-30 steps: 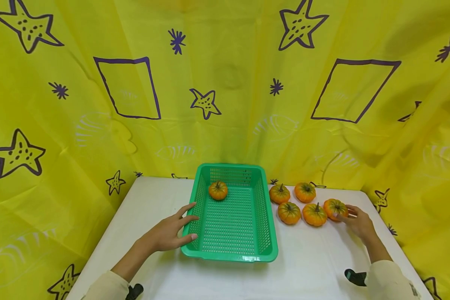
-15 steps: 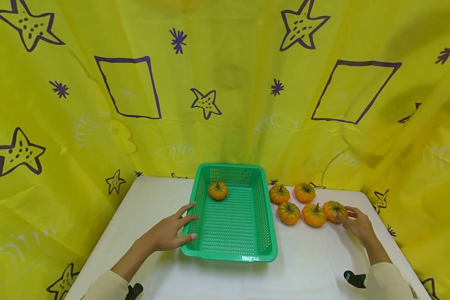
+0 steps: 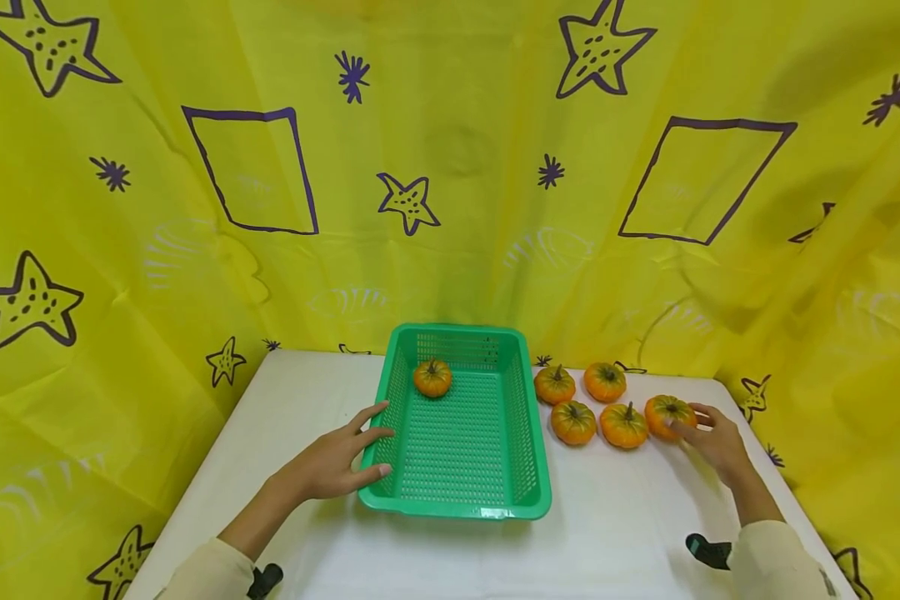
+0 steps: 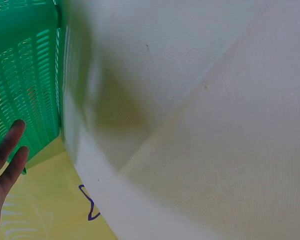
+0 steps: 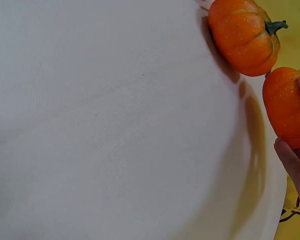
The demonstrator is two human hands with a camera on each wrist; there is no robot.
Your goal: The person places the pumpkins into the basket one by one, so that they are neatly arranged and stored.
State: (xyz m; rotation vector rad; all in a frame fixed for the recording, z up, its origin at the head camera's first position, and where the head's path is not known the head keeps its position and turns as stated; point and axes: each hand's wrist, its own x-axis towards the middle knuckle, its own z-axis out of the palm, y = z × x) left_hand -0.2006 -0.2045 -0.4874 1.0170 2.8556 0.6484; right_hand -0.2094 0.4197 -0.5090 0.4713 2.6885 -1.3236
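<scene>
My right hand [image 3: 720, 443] pinches a small orange pumpkin [image 3: 669, 417] between thumb and fingers. In the right wrist view this pumpkin [image 5: 286, 110] stands just off the white table, its shadow apart from it. A second pumpkin [image 5: 244, 37] lies close by. Several more pumpkins sit to its left, among them a near one [image 3: 624, 427] and a far one [image 3: 604, 382]. My left hand [image 3: 332, 463] rests its spread fingers on the left rim of a green plastic basket [image 3: 461, 510]. Inside the basket, at the far left, lies one pumpkin [image 3: 432, 379].
A white-covered table [image 3: 607, 517] carries everything. Yellow patterned curtain [image 3: 457, 267] encloses its back and sides. Near each forearm shows a dark object, one at the left [image 3: 265, 581] and another at the right [image 3: 708, 552].
The pumpkin in my right hand has risen slightly and drawn a little away from its neighbour. My left hand stays on the basket. The head view has shifted slightly.
</scene>
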